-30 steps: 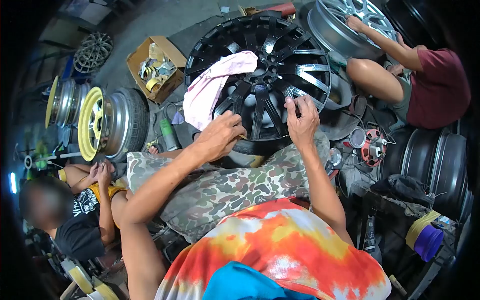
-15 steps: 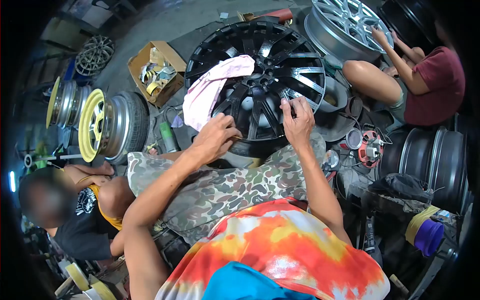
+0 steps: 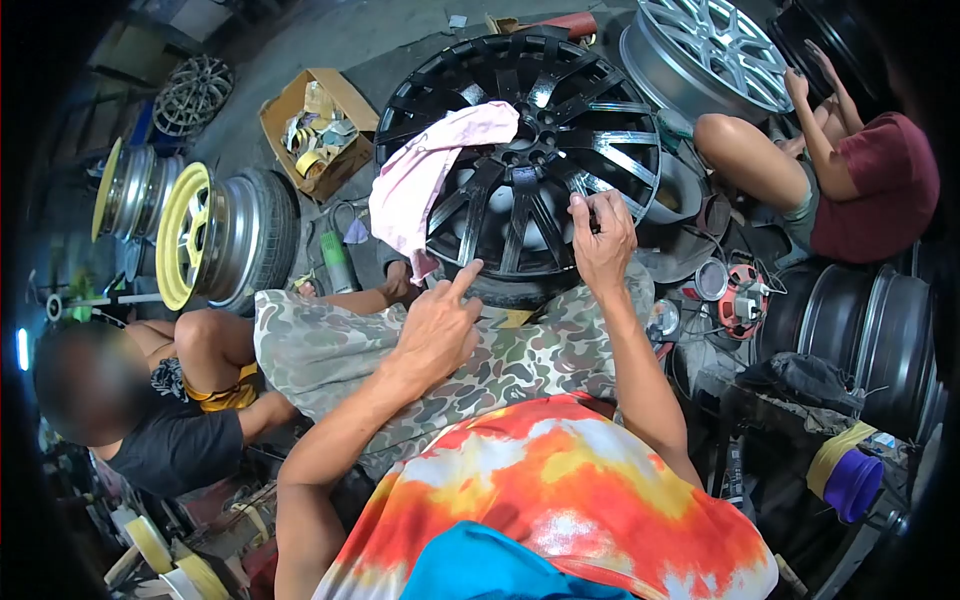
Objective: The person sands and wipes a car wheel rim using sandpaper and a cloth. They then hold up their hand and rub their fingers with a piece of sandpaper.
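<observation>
A glossy black multi-spoke wheel rim [image 3: 525, 215] lies face up before my knees. My left hand [image 3: 438, 328] is at its near edge, index finger stretched out to the outer lip and the other fingers partly curled; I see nothing held in it. On the right side of the near edge, my right hand [image 3: 604, 245] has bent fingers and a raised thumb over the lip, gripping the rim. A pale pink cloth [image 3: 425, 175] is draped across the left spokes, one end near the hub and the other hanging by the edge.
A cardboard box [image 3: 335, 150] of scraps and tape stands left of the rim, with a yellow-faced wheel [image 3: 185, 235] nearby. To the right, a person in a maroon shirt [image 3: 880, 190] sits by a silver rim [image 3: 705, 60]. Another person in a black shirt [image 3: 180, 440] sits at left.
My left hand has drawn back toward me, its index finger now extended. My right hand stays at the rim's edge. The person at right has raised a hand; the person at left has shifted.
</observation>
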The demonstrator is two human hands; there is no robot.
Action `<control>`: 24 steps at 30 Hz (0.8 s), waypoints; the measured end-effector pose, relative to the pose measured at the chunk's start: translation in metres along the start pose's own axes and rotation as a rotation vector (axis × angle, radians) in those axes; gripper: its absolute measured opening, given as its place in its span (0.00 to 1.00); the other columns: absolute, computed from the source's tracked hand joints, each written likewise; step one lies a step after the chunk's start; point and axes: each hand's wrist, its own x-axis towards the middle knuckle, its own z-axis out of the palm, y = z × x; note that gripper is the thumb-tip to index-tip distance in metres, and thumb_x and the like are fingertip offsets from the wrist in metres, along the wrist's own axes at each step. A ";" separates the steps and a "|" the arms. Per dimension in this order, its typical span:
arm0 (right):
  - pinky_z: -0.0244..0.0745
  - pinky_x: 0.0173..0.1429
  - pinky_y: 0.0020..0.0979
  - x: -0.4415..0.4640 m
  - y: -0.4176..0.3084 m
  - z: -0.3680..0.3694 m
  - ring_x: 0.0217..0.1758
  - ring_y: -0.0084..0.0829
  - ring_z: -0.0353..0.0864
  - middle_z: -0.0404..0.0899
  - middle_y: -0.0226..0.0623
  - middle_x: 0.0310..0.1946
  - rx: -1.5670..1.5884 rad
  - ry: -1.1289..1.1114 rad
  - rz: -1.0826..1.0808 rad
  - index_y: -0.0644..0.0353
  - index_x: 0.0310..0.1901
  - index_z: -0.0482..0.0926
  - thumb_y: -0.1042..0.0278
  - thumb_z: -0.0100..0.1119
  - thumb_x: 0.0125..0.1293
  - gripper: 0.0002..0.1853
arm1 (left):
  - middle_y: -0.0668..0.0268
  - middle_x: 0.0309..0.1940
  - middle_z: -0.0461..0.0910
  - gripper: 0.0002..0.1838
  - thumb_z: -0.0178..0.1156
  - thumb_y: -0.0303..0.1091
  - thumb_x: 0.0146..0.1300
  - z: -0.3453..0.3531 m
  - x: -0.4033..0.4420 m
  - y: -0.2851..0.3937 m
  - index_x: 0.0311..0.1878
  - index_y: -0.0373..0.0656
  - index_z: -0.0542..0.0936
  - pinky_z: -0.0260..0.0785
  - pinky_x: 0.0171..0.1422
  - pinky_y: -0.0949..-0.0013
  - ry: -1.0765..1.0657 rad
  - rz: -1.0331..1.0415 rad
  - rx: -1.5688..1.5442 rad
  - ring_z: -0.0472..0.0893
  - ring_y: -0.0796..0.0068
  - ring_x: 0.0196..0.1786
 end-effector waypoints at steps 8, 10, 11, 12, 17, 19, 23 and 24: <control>0.72 0.46 0.45 0.000 0.001 0.000 0.40 0.46 0.79 0.77 0.39 0.35 -0.001 -0.005 -0.005 0.62 0.34 0.80 0.60 0.66 0.74 0.14 | 0.46 0.68 0.71 0.11 0.66 0.30 0.58 0.006 0.023 0.018 0.40 0.32 0.82 0.78 0.58 0.48 -0.009 -0.030 -0.145 0.85 0.44 0.52; 0.72 0.46 0.44 -0.001 0.000 0.000 0.40 0.45 0.79 0.78 0.39 0.35 -0.004 -0.016 0.017 0.62 0.34 0.80 0.61 0.67 0.74 0.14 | 0.48 0.67 0.72 0.10 0.67 0.29 0.57 0.006 0.017 0.009 0.39 0.33 0.83 0.79 0.57 0.49 0.044 -0.004 -0.101 0.84 0.47 0.52; 0.72 0.46 0.44 -0.001 0.000 0.000 0.40 0.45 0.79 0.78 0.39 0.35 -0.001 -0.016 0.013 0.62 0.34 0.80 0.61 0.67 0.74 0.14 | 0.50 0.66 0.73 0.08 0.67 0.27 0.55 0.005 0.014 0.004 0.37 0.34 0.84 0.80 0.55 0.51 0.092 0.027 -0.056 0.84 0.50 0.51; 0.72 0.46 0.44 -0.001 0.000 0.000 0.39 0.45 0.79 0.78 0.39 0.35 0.004 -0.018 0.015 0.62 0.34 0.81 0.61 0.66 0.74 0.14 | 0.50 0.66 0.73 0.08 0.67 0.27 0.55 0.002 0.012 0.000 0.37 0.34 0.84 0.80 0.55 0.51 0.094 0.026 -0.054 0.84 0.50 0.51; 0.72 0.46 0.44 0.000 -0.002 -0.003 0.39 0.44 0.79 0.78 0.38 0.35 0.003 -0.014 0.017 0.62 0.35 0.81 0.62 0.66 0.74 0.13 | 0.52 0.63 0.75 0.11 0.67 0.31 0.59 -0.019 0.001 0.010 0.41 0.33 0.84 0.78 0.57 0.50 0.022 -0.026 -0.159 0.84 0.47 0.51; 0.72 0.46 0.40 -0.002 -0.009 -0.011 0.38 0.40 0.78 0.78 0.37 0.35 0.145 -0.082 0.107 0.63 0.35 0.82 0.62 0.66 0.75 0.13 | 0.54 0.56 0.76 0.11 0.66 0.32 0.63 -0.019 -0.009 0.021 0.45 0.36 0.84 0.77 0.57 0.51 -0.028 -0.011 -0.382 0.83 0.49 0.52; 0.73 0.46 0.35 -0.025 -0.039 -0.048 0.38 0.32 0.77 0.76 0.37 0.35 0.271 -0.109 0.049 0.65 0.37 0.82 0.68 0.67 0.73 0.10 | 0.54 0.47 0.75 0.11 0.64 0.33 0.73 0.000 -0.033 0.046 0.50 0.34 0.82 0.72 0.59 0.56 -0.084 -0.096 -0.628 0.79 0.53 0.54; 0.73 0.45 0.34 -0.034 -0.048 -0.062 0.38 0.31 0.77 0.77 0.36 0.35 0.322 -0.224 0.052 0.65 0.38 0.82 0.68 0.69 0.71 0.09 | 0.53 0.46 0.77 0.12 0.64 0.33 0.74 0.013 -0.036 0.046 0.51 0.34 0.82 0.72 0.58 0.55 -0.020 -0.105 -0.696 0.79 0.51 0.51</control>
